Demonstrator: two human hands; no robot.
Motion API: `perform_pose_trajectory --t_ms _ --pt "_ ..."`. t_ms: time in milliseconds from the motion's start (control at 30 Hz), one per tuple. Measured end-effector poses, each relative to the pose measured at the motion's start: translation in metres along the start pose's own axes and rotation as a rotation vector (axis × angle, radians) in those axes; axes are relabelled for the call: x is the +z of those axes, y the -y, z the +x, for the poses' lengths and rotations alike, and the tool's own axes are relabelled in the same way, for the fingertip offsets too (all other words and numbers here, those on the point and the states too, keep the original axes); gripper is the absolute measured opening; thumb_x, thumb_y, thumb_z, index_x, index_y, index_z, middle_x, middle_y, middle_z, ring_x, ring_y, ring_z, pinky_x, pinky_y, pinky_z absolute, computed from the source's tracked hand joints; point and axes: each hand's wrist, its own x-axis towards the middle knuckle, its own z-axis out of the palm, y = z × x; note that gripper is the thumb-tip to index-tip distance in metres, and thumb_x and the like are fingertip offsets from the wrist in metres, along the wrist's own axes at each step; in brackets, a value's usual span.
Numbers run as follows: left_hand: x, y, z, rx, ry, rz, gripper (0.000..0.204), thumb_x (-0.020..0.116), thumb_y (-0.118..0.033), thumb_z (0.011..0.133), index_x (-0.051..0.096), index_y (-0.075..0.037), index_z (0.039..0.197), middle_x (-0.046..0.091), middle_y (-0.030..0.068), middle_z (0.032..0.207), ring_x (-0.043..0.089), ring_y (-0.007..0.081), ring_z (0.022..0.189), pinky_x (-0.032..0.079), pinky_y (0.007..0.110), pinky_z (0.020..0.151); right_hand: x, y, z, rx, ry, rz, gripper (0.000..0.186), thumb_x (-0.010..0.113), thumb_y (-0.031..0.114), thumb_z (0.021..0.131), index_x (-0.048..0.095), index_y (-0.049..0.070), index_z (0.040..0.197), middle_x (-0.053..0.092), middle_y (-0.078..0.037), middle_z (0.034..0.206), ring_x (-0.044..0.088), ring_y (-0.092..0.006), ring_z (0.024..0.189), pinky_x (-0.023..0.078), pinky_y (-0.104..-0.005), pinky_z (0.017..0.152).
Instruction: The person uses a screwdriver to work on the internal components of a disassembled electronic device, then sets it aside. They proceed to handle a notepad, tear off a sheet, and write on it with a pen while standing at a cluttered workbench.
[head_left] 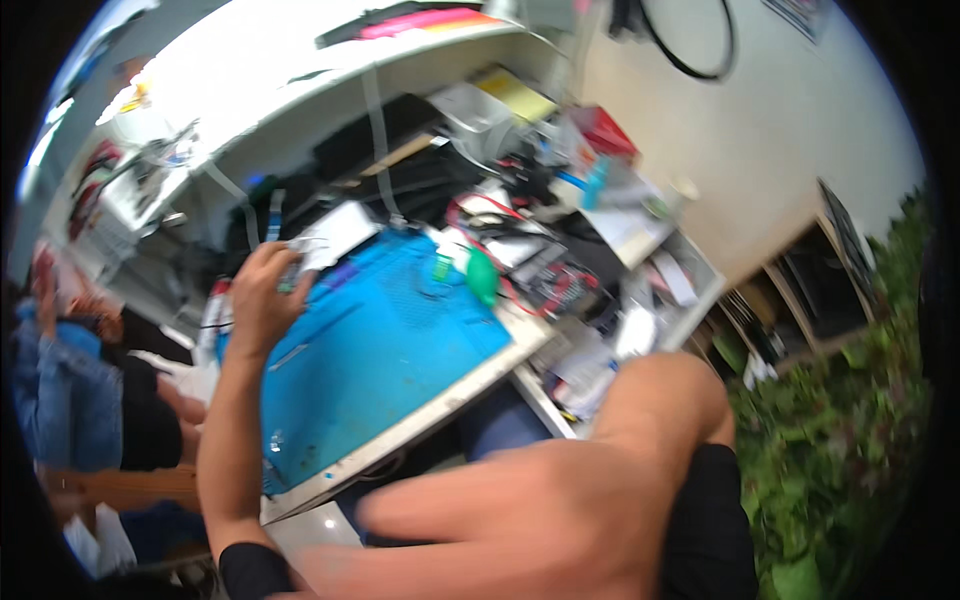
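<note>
At the upper left of the blue mat (390, 350), my left hand (262, 295) has its fingers closed around a small object that is mostly hidden. A white flat item (343, 232) lies just right of it, near a purple strip (335, 280). My right hand (520, 510) is large and blurred close to the camera at the lower middle, its fingers stretched out to the left with nothing visible in them. A green blower bulb (481, 275) sits at the mat's right edge, beside red wires.
A cluttered white shelf (300, 75) runs behind the mat. Papers fill an open drawer (590, 375) at the right, beside a red box (610, 130). Another person (75, 390) in denim is at the far left. Green foliage (830, 450) is on the right.
</note>
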Motion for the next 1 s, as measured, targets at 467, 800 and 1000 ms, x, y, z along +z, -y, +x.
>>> perform_pose_trajectory --t_ms 467,800,1000 --pt "-0.097 -0.091 -0.092 0.016 0.128 -0.291 0.026 0.091 -0.005 0.076 0.076 -0.005 0.098 0.075 0.0129 0.1 0.075 0.0301 0.085 0.059 0.038 0.072 -0.215 -0.247 -0.129 1.023 0.084 -0.607 0.028 0.055 0.008 0.101 0.078 -0.004 0.113 0.08 -0.022 0.106 0.079 -0.031 0.096 0.062 -0.0403 0.089" --pt "-0.097 -0.073 -0.134 -0.265 0.166 -0.231 0.023 0.089 -0.005 0.073 0.076 -0.004 0.093 0.075 0.0141 0.091 0.074 0.0307 0.082 0.057 0.038 0.073 -0.286 -0.546 -0.189 1.276 1.08 -1.176 0.042 0.062 0.019 0.097 0.075 0.002 0.133 0.069 -0.025 0.141 0.068 -0.0394 0.131 0.053 -0.0484 0.112" --pt "-0.107 -0.068 -0.138 -0.362 0.29 -0.161 0.025 0.086 -0.003 0.084 0.08 -0.006 0.108 0.079 0.0168 0.109 0.076 0.0357 0.099 0.06 0.042 0.087 -0.247 -0.579 -0.206 1.516 1.25 -1.161 0.047 0.067 0.023 0.094 0.075 0.003 0.136 0.067 -0.021 0.148 0.067 -0.0347 0.135 0.053 -0.0463 0.114"
